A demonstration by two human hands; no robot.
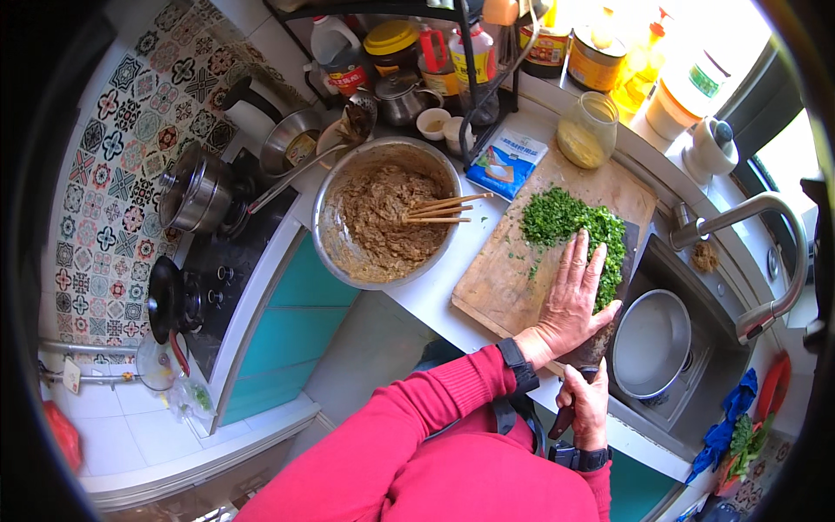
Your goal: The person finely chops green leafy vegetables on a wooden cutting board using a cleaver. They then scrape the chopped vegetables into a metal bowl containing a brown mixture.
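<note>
Chopped green herbs (574, 222) lie heaped on a wooden cutting board (489, 280). My left hand (574, 297) rests flat on the near side of the heap, palm down, fingers pointing away from me. My right hand (587, 404) grips the dark handle of a kitchen knife (595, 342) at the board's near right corner. The broad blade runs along the board's right edge, partly hidden by the herbs and my left hand. Left of the board stands a large metal bowl (321, 231) of brown minced mixture (385, 222), with several wooden chopsticks (443, 210) leaning in it.
A sink (708, 385) with a metal basin (652, 342) and a curved faucet (799, 261) lies to the right. Behind the board are a blue and white packet (507, 163) and a glass jar (587, 130). A stove (215, 293) with a lidded pot (202, 189) is at left.
</note>
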